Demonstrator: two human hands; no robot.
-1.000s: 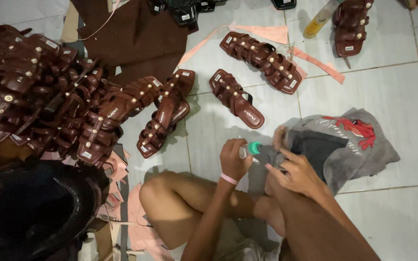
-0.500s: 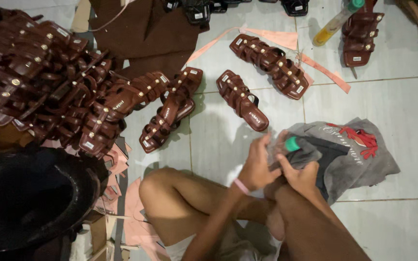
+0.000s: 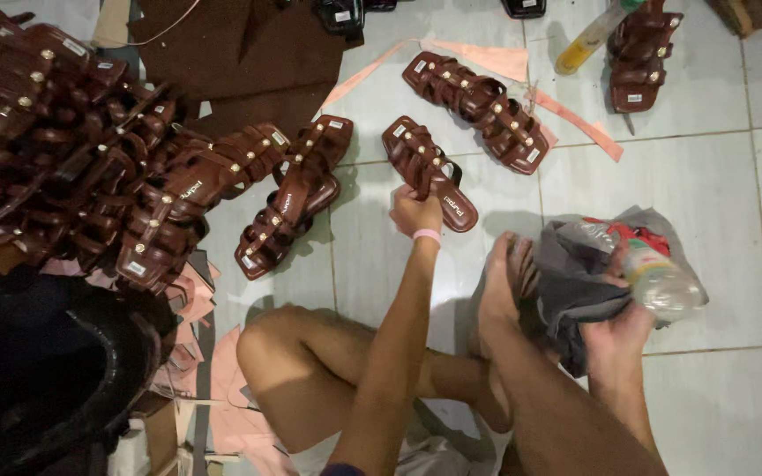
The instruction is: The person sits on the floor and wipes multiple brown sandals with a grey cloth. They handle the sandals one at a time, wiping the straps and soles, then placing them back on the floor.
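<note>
My left hand (image 3: 414, 211), with a pink band at the wrist, grips the near end of a brown studded sandal (image 3: 427, 169) lying on the tiled floor. My right hand (image 3: 621, 328) holds a grey cloth (image 3: 575, 282) bunched around a clear plastic bottle (image 3: 659, 275). My bare foot (image 3: 503, 286) rests against the cloth, and my bent knee (image 3: 266, 353) is below the left arm.
A big heap of brown sandals (image 3: 63, 159) fills the left. Two more sandals (image 3: 293, 194) and a pair (image 3: 487, 110) lie near the held one. Brown leather sheets (image 3: 240, 53), pink strips (image 3: 575, 115), a yellow bottle (image 3: 586, 42) and a black round object (image 3: 46, 370) are around.
My left hand left the cloth and green-capped bottle and reached forward to the sandal. My right hand shifted right with the cloth and bottle.
</note>
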